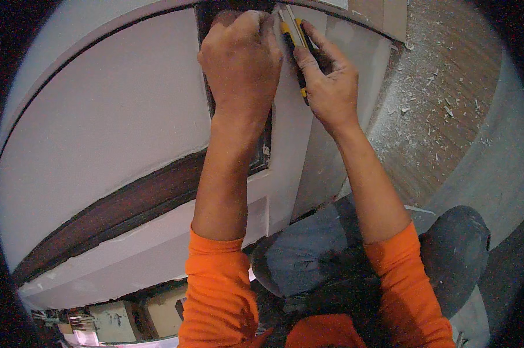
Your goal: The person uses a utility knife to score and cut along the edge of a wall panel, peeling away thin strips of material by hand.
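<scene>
Left hand point(241, 58) clenched in a fist, pressed on the white board point(99, 116) at the far edge of a dark gap. Right hand point(330, 87) just beside it, fingers closed around a yellow-and-black utility knife point(294, 43), laid against a narrow white strip point(296, 145).

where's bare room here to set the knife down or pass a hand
Free: the big white board left of the left hand, and the dusty floor right of the right hand. Crowded: the top, where both hands meet at the yellow knife, and below, by the knees.
</scene>
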The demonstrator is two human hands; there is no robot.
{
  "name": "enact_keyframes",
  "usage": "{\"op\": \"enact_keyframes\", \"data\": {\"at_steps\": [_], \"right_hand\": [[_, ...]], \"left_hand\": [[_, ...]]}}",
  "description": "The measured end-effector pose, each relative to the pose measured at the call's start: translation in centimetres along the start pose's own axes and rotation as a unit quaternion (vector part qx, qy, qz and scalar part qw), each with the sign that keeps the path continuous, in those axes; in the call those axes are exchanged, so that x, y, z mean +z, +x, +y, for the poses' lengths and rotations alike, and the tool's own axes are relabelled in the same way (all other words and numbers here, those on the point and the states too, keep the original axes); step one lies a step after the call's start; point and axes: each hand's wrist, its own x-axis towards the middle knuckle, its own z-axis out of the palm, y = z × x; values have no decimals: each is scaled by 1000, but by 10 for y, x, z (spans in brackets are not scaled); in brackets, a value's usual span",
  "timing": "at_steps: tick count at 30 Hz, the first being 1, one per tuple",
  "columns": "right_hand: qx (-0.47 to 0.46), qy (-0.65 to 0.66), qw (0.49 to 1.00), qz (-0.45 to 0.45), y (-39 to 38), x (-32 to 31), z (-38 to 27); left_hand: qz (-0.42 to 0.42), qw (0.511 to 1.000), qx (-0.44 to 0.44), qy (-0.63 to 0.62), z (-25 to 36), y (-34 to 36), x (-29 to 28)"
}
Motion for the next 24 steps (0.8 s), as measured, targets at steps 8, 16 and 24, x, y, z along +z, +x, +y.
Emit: {"op": "enact_keyframes", "data": {"at_steps": [8,16,24], "right_hand": [[-11,-13,1000,5,-2,-2,0],[6,-17,1000,-17,-15,-10,5],[53,24,997,-47,-33,-17,13]], "left_hand": [[-1,1000,-23,-1,3,-1,2],[-15,1000,-27,1,3,-1,-1],[-42,998,-28,-30,20,4,-12]]}}
